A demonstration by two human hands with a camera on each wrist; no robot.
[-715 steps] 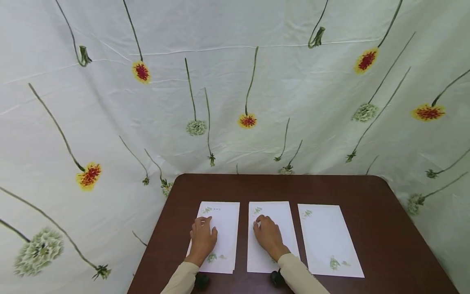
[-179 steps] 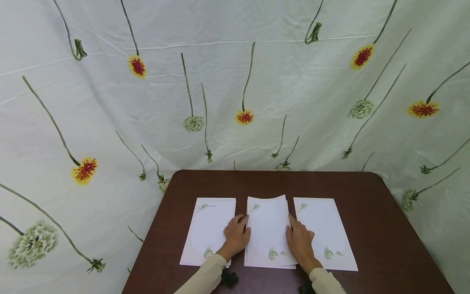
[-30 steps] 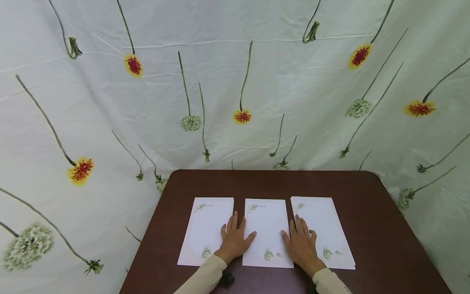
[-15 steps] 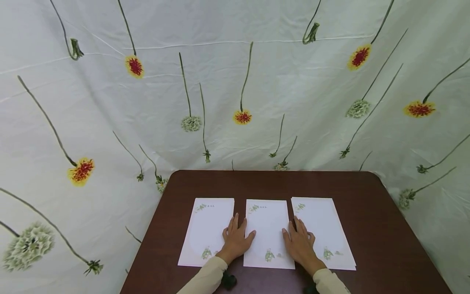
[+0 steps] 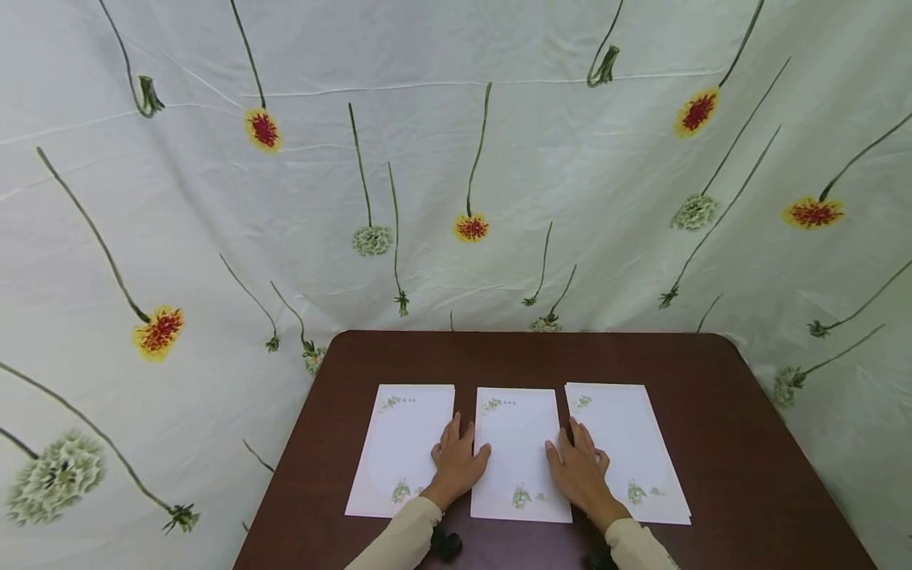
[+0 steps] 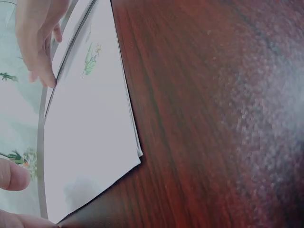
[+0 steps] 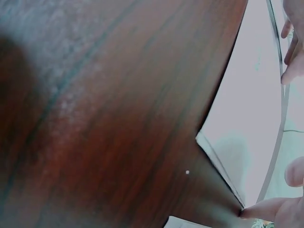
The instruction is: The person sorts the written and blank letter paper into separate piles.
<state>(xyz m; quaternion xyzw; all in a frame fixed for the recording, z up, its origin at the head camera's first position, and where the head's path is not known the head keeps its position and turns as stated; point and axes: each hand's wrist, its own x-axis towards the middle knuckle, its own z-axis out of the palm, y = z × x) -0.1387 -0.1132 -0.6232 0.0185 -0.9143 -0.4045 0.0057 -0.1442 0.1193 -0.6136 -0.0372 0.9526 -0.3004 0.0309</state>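
Three piles of white paper with green plant prints lie side by side on a brown table (image 5: 513, 360). My left hand (image 5: 456, 465) lies between the left pile (image 5: 402, 447) and the middle pile (image 5: 516, 451), its thumb at the middle pile's left edge. Opposite it, my right hand (image 5: 583, 475) has its thumb at that pile's right edge, and its other fingers overlap the right pile (image 5: 634, 443). Both hands have loosely extended fingers. In the left wrist view, sheets of the middle pile (image 6: 90, 128) show slightly uneven edges near one corner.
A pale cloth (image 5: 321, 182) printed with flowers hangs behind the table. Dark round devices sit under both wrists, the left device (image 5: 446, 545) showing more. A tiny white speck (image 7: 187, 172) lies on the wood beside the pile in the right wrist view.
Six seconds ago the middle pile's top sheet was curved and askew; now it lies flat with a printed line on top. The right pile now shows a second edge. Hands barely moved this last second.
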